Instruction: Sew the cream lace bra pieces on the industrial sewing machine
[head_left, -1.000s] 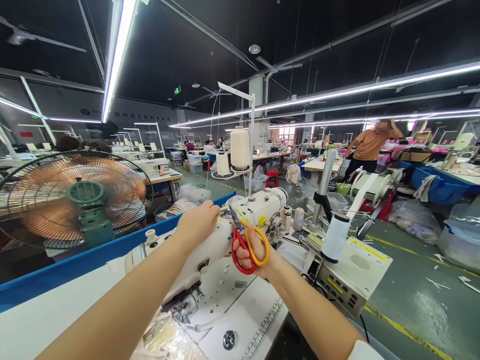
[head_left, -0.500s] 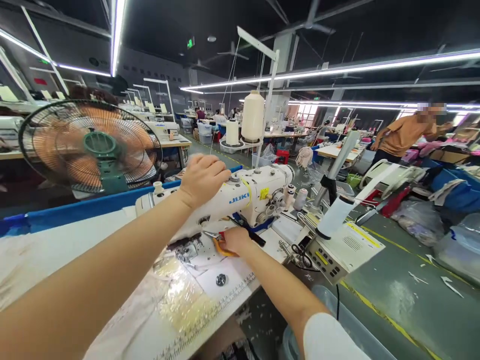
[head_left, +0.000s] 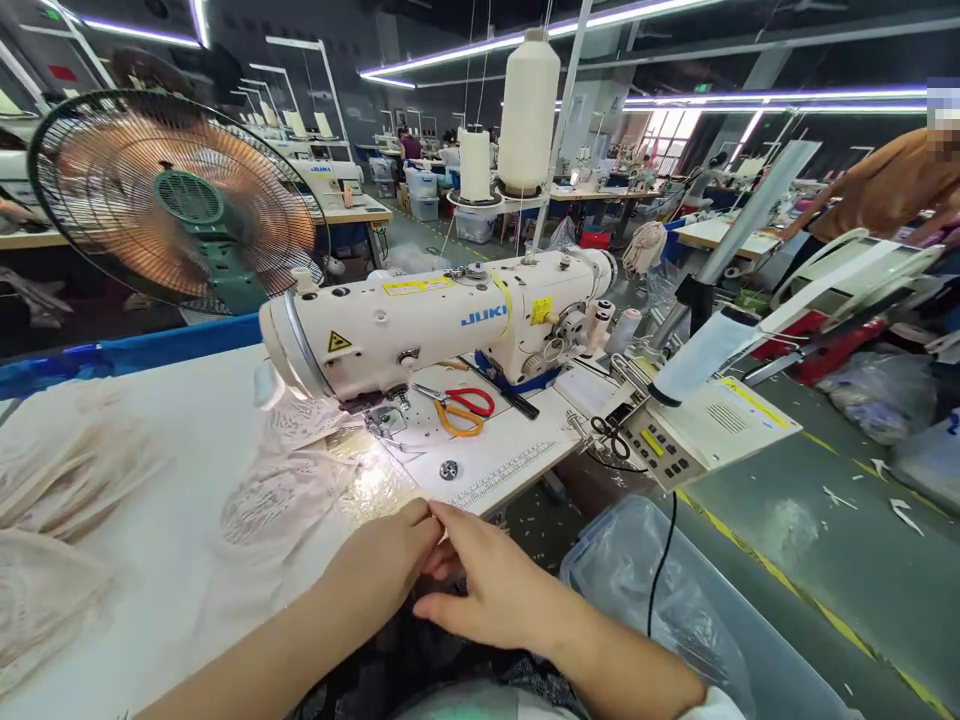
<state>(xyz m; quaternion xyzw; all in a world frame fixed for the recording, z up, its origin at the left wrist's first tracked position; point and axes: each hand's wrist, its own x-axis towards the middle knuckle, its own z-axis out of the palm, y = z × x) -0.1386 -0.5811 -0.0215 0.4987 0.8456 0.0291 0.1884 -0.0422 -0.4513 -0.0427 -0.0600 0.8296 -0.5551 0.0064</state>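
My left hand and my right hand meet at the table's front edge, close to my lap. The left one's fingers are closed; whatever they may pinch is too small or hidden to make out. On my right hand the thumb stands apart from the fingers, whose tips reach the left hand, and I see nothing held in it. Beyond them is a white sewing machine. Scissors with red and orange handles lie by its needle area. A small round dark metal part rests nearer me on the table.
Beige lace fabric covers the table's left side. A spinning fan stands behind. Large thread cones rise over the machine. A control box sits at right, above a clear plastic bin. A co-worker stands far right.
My left hand has come down from the machine's top to the table edge. My right hand has let go of the scissors and drawn back to meet it. The view has tilted down.
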